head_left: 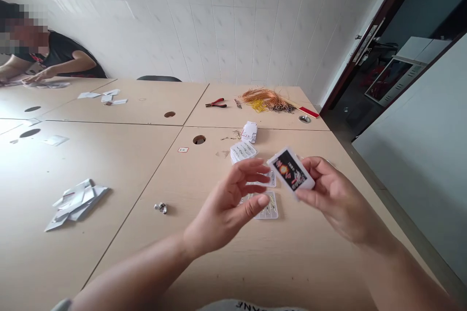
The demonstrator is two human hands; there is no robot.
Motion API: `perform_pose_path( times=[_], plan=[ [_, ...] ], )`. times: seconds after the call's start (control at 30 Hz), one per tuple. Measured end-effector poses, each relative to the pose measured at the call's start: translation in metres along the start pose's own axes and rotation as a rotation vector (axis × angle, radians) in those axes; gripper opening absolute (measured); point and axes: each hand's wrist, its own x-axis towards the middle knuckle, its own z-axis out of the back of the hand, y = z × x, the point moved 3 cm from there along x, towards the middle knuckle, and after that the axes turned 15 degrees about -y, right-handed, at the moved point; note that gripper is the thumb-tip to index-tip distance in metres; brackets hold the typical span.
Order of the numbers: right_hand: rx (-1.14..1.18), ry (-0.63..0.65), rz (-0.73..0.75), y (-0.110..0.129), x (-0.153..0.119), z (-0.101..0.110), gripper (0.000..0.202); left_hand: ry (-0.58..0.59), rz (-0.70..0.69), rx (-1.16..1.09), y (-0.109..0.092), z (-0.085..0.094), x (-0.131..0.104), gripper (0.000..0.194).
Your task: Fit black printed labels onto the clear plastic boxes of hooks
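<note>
Between thumb and fingers, my right hand (pixel 333 194) grips a small white box (pixel 290 170) with a black printed label, held tilted above the table. My left hand (pixel 233 199) is just left of it, fingers spread and curved, holding nothing and apart from the box. Below and partly behind my left hand lie clear plastic cases (pixel 269 208) with small metal pieces inside. Farther back, a stack of similar cases (pixel 242 151) stands in front of a stack of white cards (pixel 249 132).
Red-handled pliers (pixel 216 103), a bundle of copper-coloured strands (pixel 268 99) and a red-ended stick (pixel 308 112) lie at the back. White packets (pixel 76 203) lie left, near a small shiny object (pixel 161 208). A person (pixel 69 56) works at the far left. The table has round holes (pixel 199 140).
</note>
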Motion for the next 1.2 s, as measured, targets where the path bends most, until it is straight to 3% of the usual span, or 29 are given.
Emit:
perform_pose_path(
  times=[0.07, 0.2, 0.3, 0.4, 0.6, 0.87, 0.97, 1.07, 1.13, 1.2],
  plan=[
    [0.132, 0.019, 0.057, 0.019, -0.019, -0.007, 0.031, -0.006, -0.041, -0.162, -0.019, -0.013, 0.002, 0.022],
    [0.063, -0.016, 0.259, 0.038, -0.038, -0.009, 0.066, -0.031, -0.109, -0.126, -0.039, -0.017, 0.003, 0.017],
    [0.005, -0.097, 0.448, 0.048, -0.037, -0.008, 0.053, 0.016, -0.075, -0.071, -0.038, -0.014, 0.002, 0.019],
    [-0.101, -0.161, 0.527, 0.050, -0.032, -0.010, 0.034, 0.012, -0.100, -0.052, -0.037, -0.012, 0.000, 0.014],
    [-0.187, -0.195, 0.462, 0.043, -0.031, -0.010, 0.023, 0.028, -0.117, 0.046, -0.036, -0.014, 0.004, 0.009],
    [-0.224, -0.203, 0.557, 0.052, -0.031, -0.006, 0.019, 0.039, -0.108, -0.004, -0.034, -0.011, 0.002, 0.011],
    [-0.106, -0.258, 0.471, 0.050, -0.028, -0.006, 0.021, 0.055, -0.076, -0.051, -0.031, -0.009, 0.001, 0.023],
    [0.159, -0.362, 0.344, 0.045, -0.026, -0.006, 0.025, 0.115, 0.005, -0.129, -0.028, -0.011, 0.001, 0.039],
    [0.262, -0.370, 0.290, 0.043, -0.026, -0.006, 0.024, 0.104, 0.078, -0.213, -0.028, -0.012, 0.002, 0.035],
    [0.223, -0.339, 0.289, 0.042, -0.025, -0.006, 0.026, 0.061, 0.137, -0.292, -0.029, -0.012, 0.004, 0.028]
  ],
)
